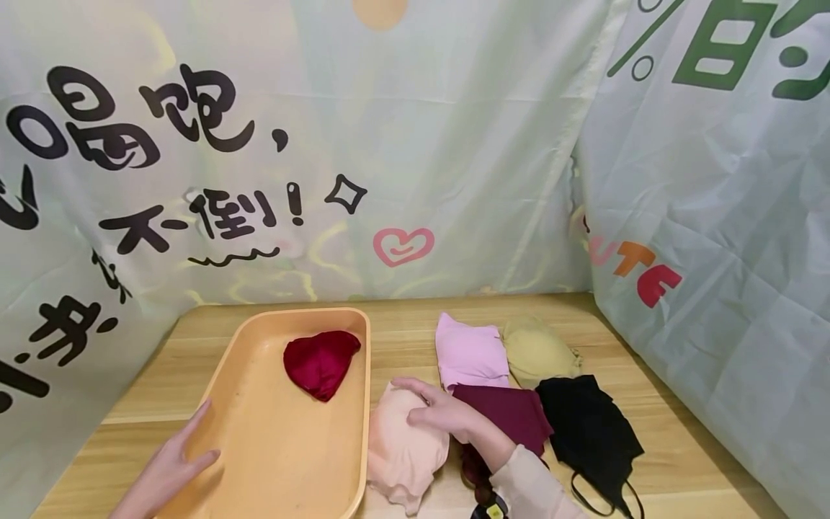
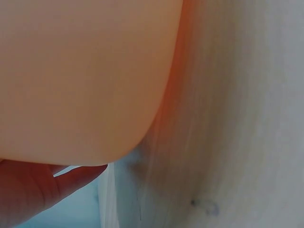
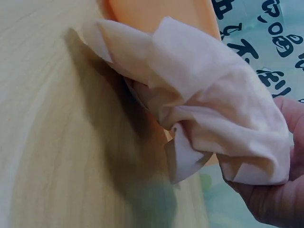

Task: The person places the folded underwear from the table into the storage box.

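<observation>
My right hand [image 1: 444,412] grips a pale pink garment [image 1: 405,447], a soft bundled piece of clothing, just right of the tray. In the right wrist view the garment [image 3: 223,99] hangs in loose folds off the table, thumb and fingers [image 3: 292,194] on its near end. An orange tray [image 1: 279,447] lies at the left, with a dark red folded velvety garment [image 1: 320,364] in its far right part. My left hand [image 1: 171,458] holds the tray's left rim, thumb on the inner side; in the left wrist view its fingers [image 2: 76,180] touch the tray's outside.
On the right lie a lilac folded garment [image 1: 472,353], an olive-yellow one [image 1: 538,346], a maroon one [image 1: 512,414] and a black one with straps [image 1: 590,436]. The wooden table [image 1: 402,324] is walled by printed cloth [image 1: 454,166] behind and at the sides.
</observation>
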{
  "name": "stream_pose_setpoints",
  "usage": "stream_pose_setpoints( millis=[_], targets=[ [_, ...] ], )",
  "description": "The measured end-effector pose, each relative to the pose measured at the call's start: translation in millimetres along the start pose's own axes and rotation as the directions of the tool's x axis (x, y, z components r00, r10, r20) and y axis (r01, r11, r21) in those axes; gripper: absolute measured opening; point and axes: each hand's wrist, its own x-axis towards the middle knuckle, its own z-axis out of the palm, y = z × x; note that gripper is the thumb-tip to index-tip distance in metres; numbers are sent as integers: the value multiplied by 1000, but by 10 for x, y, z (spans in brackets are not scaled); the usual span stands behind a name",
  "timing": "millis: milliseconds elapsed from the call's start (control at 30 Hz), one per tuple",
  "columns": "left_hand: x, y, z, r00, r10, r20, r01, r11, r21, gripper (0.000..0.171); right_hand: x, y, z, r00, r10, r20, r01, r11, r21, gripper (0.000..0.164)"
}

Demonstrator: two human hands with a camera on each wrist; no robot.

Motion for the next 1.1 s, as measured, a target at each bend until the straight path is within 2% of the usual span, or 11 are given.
stream_pose_setpoints(
  millis=[133,267,400,700,900,1100],
  targets=[
    [14,20,-17,1000,7,-11,-7,1000,30,81,-9,-14,-24,999,-24,28,23,998,61,49],
    [14,21,-25,1000,-1,-18,1,1000,-14,84,-15,-50,-47,998,-44,35,42,998,54,39],
    [25,58,-61,999,-33,20,34,998,-48,86,-16,-96,-64,998,-63,4,63,997,51,34],
    [33,86,-82,999,-24,22,26,998,-65,85,12,-176,-44,985,-86,-146,105,986,128,35],
    [18,78,-66,998,-48,33,51,995,-83,85,20,-184,11,979,-90,-180,129,967,221,37],
    [4,83,-49,1000,-18,16,19,997,-74,83,22,-204,65,970,-72,-234,144,940,309,38]
  ],
)
